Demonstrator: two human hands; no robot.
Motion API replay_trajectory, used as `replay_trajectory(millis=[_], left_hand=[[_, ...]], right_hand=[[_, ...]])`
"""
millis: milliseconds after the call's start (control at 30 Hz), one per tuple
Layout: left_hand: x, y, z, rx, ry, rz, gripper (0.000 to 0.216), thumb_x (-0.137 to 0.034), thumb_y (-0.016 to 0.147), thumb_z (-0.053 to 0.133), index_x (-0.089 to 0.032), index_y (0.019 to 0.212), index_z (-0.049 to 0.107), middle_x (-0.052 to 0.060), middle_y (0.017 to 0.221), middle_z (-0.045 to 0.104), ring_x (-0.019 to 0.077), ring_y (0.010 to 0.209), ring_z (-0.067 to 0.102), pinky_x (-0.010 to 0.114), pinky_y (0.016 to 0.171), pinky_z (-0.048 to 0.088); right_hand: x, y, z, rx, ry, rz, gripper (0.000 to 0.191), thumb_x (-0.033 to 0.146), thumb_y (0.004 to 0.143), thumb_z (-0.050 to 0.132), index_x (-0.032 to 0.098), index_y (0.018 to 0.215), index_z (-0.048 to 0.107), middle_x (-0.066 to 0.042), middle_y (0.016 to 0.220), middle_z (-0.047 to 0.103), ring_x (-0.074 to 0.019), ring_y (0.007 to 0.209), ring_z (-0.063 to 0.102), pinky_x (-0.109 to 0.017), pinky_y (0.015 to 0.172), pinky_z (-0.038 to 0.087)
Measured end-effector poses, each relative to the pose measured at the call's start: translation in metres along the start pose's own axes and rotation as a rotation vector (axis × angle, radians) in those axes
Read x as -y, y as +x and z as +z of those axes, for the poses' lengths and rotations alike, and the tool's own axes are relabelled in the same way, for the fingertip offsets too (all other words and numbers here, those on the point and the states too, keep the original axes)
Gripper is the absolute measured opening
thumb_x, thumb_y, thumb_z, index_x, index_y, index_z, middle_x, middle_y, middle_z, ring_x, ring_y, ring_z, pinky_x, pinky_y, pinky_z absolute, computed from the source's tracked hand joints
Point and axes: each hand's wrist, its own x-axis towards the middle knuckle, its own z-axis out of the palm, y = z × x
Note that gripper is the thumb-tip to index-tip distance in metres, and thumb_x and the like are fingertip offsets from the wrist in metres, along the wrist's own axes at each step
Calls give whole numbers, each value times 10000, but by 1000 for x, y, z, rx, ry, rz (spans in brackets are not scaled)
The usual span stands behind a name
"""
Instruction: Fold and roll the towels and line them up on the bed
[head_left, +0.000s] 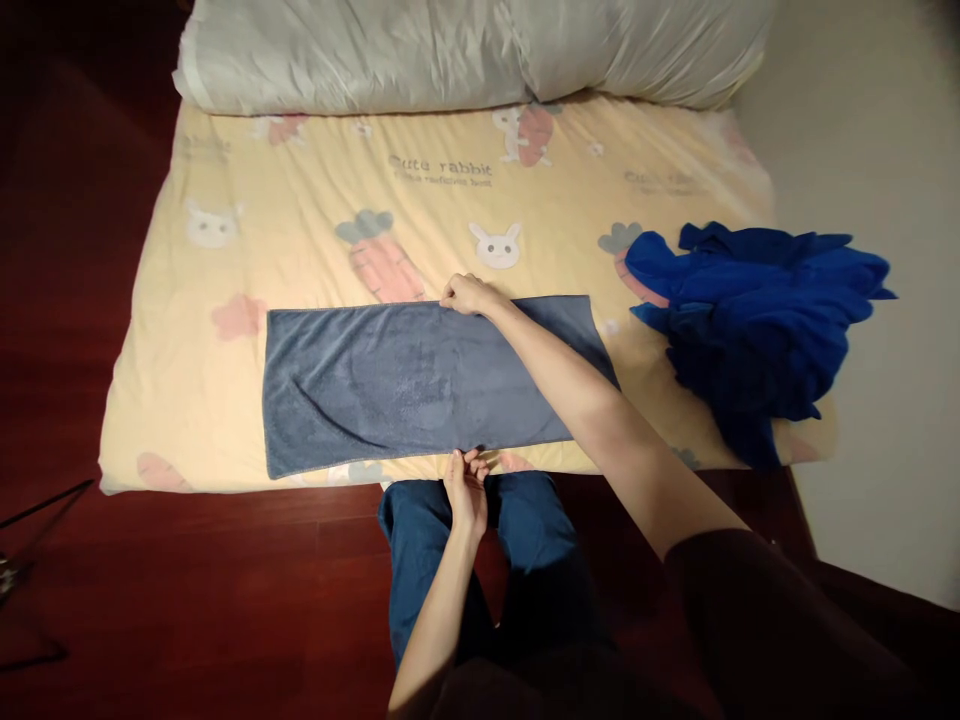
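"Location of the grey-blue towel (375, 380)?"

"Spread flat across the near part of the yellow printed bed sheet (285, 210), its long near side close to the bed's edge. A dark crease runs diagonally on its left portion."

"Condition of the right hand (466, 294)?"

"At the towel's far edge, about midway along; thumb and fingers are pinched on that edge. The forearm crosses above the right portion."

"And the left hand (466, 488)?"

"At the near edge, opposite, fingers curled, tips at the fabric. Whether they grip it, I cannot tell. The two hands are apart, the towel's width between them."

"Surroundings?"

"Bunched bright blue cloth (757, 320) to the right, clear of the towel; pale grey bedding (420, 55) across the far side; dark red floor (262, 590) below."
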Motion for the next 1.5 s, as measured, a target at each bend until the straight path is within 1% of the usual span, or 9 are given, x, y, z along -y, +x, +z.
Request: replay_trajectory(millis=[133, 233, 567, 767, 900, 1000, 1200, 1333, 1500], left_hand=[[-1, -3, 1, -2, -18, -11, 315, -400, 763, 910, -164, 856, 723, 68, 928, 779, 175, 823, 765, 250, 684, 586], [-1, -2, 0, 12, -38, 0, 297, -400, 752, 914, -179, 823, 729, 59, 892, 773, 201, 881, 773, 279, 725, 600], [7, 5, -9, 49, -2, 64, 396, -488, 684, 944, -179, 830, 744, 61, 901, 775, 206, 898, 770, 297, 745, 605], [-7, -5, -11, 103, 189, 260, 482, -589, 681, 911, -172, 770, 688, 44, 822, 749, 171, 790, 744, 271, 710, 590], [-46, -31, -6, 171, 306, 460, 468, -592, 713, 883, -187, 782, 658, 12, 797, 709, 131, 705, 679, 271, 723, 583], [-93, -57, 10, 226, 382, 641, 448, -598, 749, 849, -199, 827, 662, 1, 789, 665, 121, 686, 623, 253, 675, 543], [-215, -113, 75, 269, 675, 1109, 383, -571, 880, 700, -195, 835, 643, 15, 812, 631, 143, 774, 591, 265, 740, 492], [-278, -152, 129, 297, 736, 1186, 407, -582, 860, 720, -181, 895, 659, 27, 852, 658, 160, 818, 609, 267, 710, 461], [-305, -204, 180, 404, 831, 1215, 292, -397, 938, 718, -111, 972, 671, 30, 870, 657, 134, 851, 586, 286, 802, 450]], right_hand=[[-5, 13, -12, -16, 190, -9, 113, 227, 889, 738, 150, 941, 802, -63, 791, 731, -179, 707, 674, -305, 790, 555], [-8, 18, -20, -49, 365, 4, 186, 212, 849, 774, 154, 1025, 783, -29, 755, 704, -156, 661, 638, -307, 781, 565], [-12, 15, -12, -86, 693, -131, 260, 307, 809, 826, 136, 986, 744, -70, 967, 737, -219, 962, 701, -405, 986, 552], [-11, -23, -48, -172, 801, -204, 378, 454, 768, 882, 172, 977, 741, -76, 959, 772, -241, 1003, 716, -446, 1034, 550], [-1, -71, -87, -305, 892, -255, 432, 496, 714, 920, 179, 949, 745, -90, 968, 797, -238, 1031, 724, -420, 1060, 549], [6, -118, -119, -404, 965, -287, 484, 537, 673, 940, 188, 944, 743, -89, 974, 808, -236, 1028, 731, -418, 1038, 571], [12, -232, -176, -586, 1001, -316, 500, 502, 665, 948, 186, 994, 745, -76, 1004, 809, -216, 1022, 749, -385, 945, 609], [9, -310, -195, -733, 974, -318, 482, 450, 684, 935, 170, 1029, 748, -86, 1067, 796, -224, 1045, 748, -355, 914, 615], [-2, -382, -198, -845, 1003, -320, 476, 438, 653, 942, 183, 1002, 743, -77, 1006, 786, -206, 959, 743, -321, 829, 619]])
